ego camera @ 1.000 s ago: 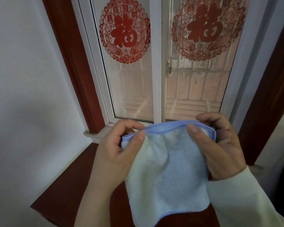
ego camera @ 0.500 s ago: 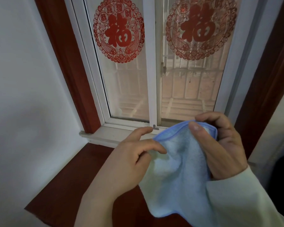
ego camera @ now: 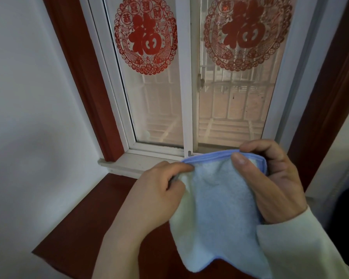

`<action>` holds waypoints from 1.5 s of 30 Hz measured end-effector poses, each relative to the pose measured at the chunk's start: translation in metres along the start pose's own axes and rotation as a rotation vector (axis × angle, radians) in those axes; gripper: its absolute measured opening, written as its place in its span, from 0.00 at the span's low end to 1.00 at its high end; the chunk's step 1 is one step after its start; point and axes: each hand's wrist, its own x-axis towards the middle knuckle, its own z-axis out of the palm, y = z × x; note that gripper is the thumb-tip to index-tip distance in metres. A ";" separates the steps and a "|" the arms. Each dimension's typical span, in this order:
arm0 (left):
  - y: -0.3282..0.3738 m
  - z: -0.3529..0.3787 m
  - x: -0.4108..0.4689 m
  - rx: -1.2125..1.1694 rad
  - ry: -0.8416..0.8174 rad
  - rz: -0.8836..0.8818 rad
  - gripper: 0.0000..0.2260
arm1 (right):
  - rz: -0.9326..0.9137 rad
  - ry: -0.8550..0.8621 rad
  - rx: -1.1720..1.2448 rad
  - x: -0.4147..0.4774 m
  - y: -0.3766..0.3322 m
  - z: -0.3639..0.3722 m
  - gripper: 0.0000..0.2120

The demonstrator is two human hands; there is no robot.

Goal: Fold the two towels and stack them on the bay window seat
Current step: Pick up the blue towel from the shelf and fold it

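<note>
both hands are pinching the light blue towel (ego camera: 216, 210) up top, left hand (ego camera: 157, 190) and right hand (ego camera: 270, 182), dangling over the red window seat (ego camera: 85, 238)

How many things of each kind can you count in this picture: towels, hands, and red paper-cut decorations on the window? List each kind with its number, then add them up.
Towels: 1, the light blue towel
Hands: 2, left hand and right hand
Red paper-cuts: 2, left paper-cut and right paper-cut
Total: 5

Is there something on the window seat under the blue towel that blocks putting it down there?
Nothing visible does. Both the left hand and right hand hold the blue towel above the red-brown window seat, whose visible part is bare. The part behind the towel is hidden.
</note>
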 end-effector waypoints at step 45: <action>-0.014 0.021 0.028 -0.154 0.350 0.306 0.19 | 0.033 -0.443 -0.140 0.002 0.016 0.015 0.10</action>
